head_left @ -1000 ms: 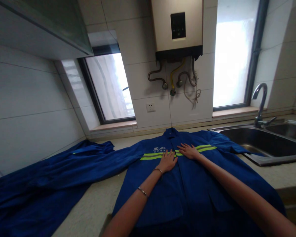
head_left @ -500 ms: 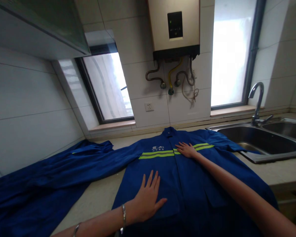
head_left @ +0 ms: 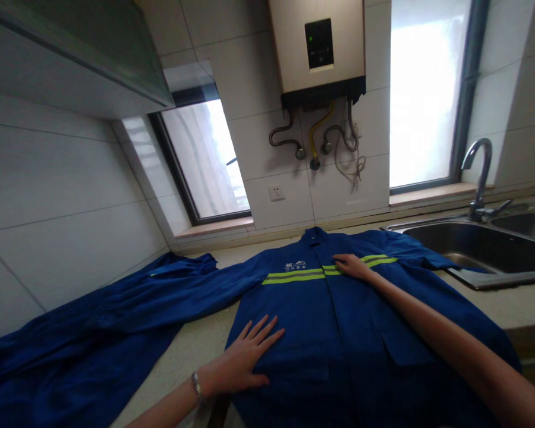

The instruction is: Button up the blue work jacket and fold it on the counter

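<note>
A blue work jacket [head_left: 303, 309] with yellow-green and grey reflective stripes lies front up on the counter, its collar toward the wall. My left hand [head_left: 249, 351] rests spread on the lower front, at the jacket's left edge, fingers apart and holding nothing. On the chest, my right hand [head_left: 353, 266] lies over the stripe just right of the front closure. Its fingers are closer together and slightly bent, and I see no cloth gripped in them. One sleeve stretches left over another blue garment [head_left: 84, 333]; the other sleeve reaches the sink's edge.
At the right is a steel sink [head_left: 463, 244] with a faucet [head_left: 481, 178]. A water heater [head_left: 318, 50] with pipes hangs on the tiled wall, above a socket [head_left: 276, 192]. A cabinet [head_left: 80, 65] overhangs the upper left. Pale countertop [head_left: 191, 356] shows between the garments.
The view has shifted slightly. My left hand has slid left toward the jacket's edge. My right hand has moved a little right of the closure, and its fingers have drawn together.
</note>
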The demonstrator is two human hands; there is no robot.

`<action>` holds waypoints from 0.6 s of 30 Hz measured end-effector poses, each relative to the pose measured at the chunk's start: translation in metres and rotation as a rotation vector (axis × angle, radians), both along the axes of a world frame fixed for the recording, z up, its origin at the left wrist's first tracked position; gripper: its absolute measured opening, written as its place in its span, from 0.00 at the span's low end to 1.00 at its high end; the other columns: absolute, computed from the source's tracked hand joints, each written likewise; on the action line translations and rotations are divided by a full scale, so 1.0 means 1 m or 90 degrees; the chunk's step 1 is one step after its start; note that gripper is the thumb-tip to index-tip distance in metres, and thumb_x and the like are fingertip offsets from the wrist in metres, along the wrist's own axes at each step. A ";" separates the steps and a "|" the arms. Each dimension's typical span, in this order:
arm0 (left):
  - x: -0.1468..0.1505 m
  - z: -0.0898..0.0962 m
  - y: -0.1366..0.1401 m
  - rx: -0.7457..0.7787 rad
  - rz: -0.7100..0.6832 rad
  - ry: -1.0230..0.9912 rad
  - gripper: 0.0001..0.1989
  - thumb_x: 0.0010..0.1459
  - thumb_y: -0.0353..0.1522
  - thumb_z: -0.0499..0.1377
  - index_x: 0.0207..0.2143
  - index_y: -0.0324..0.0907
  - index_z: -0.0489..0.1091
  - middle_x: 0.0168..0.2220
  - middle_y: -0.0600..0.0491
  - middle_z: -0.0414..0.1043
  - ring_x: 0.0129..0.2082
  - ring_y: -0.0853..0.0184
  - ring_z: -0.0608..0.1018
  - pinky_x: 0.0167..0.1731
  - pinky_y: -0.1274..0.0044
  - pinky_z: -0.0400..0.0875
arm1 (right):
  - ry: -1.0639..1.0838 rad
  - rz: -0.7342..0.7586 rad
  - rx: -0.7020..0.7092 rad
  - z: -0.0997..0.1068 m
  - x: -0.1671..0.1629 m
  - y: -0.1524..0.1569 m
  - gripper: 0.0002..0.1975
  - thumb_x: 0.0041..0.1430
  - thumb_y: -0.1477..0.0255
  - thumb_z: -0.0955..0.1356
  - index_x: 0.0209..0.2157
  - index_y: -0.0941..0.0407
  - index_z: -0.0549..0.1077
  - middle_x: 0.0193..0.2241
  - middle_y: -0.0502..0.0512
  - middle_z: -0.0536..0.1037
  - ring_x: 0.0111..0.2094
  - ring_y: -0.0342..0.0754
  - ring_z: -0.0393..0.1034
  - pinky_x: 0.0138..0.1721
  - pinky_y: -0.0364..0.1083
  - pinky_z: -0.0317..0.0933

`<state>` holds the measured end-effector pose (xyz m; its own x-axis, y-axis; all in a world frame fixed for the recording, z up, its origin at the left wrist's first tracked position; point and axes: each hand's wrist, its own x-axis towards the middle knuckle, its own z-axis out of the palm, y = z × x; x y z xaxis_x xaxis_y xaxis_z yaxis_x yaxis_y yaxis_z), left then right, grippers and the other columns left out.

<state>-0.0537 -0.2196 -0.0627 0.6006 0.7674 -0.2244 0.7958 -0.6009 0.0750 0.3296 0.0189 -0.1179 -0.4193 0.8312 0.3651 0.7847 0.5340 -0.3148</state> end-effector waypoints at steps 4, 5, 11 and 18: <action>-0.008 0.002 0.003 -0.021 -0.014 -0.022 0.52 0.42 0.51 0.61 0.62 0.57 0.33 0.65 0.54 0.26 0.63 0.48 0.37 0.56 0.51 0.35 | 0.061 -0.078 0.097 0.010 0.007 -0.017 0.22 0.59 0.67 0.56 0.51 0.57 0.68 0.50 0.57 0.70 0.52 0.47 0.63 0.55 0.46 0.53; -0.008 0.002 0.004 -0.023 -0.017 -0.024 0.53 0.40 0.52 0.62 0.63 0.57 0.33 0.65 0.53 0.27 0.63 0.48 0.37 0.56 0.51 0.34 | 0.044 -0.095 0.099 0.011 0.012 -0.023 0.23 0.59 0.66 0.56 0.52 0.59 0.67 0.52 0.58 0.68 0.54 0.49 0.60 0.56 0.47 0.52; -0.006 -0.002 0.005 0.004 -0.006 -0.006 0.56 0.37 0.47 0.64 0.63 0.57 0.33 0.65 0.54 0.26 0.63 0.48 0.37 0.57 0.51 0.35 | -0.102 -0.184 0.020 -0.002 0.065 -0.067 0.31 0.59 0.51 0.53 0.59 0.50 0.57 0.62 0.58 0.47 0.62 0.62 0.39 0.57 0.66 0.35; -0.005 0.003 0.001 0.010 -0.029 -0.007 0.49 0.45 0.42 0.60 0.63 0.57 0.33 0.65 0.55 0.27 0.63 0.51 0.38 0.58 0.54 0.36 | -0.141 -0.164 -0.121 -0.019 0.108 -0.072 0.28 0.59 0.50 0.51 0.59 0.40 0.52 0.63 0.48 0.44 0.62 0.61 0.40 0.56 0.69 0.32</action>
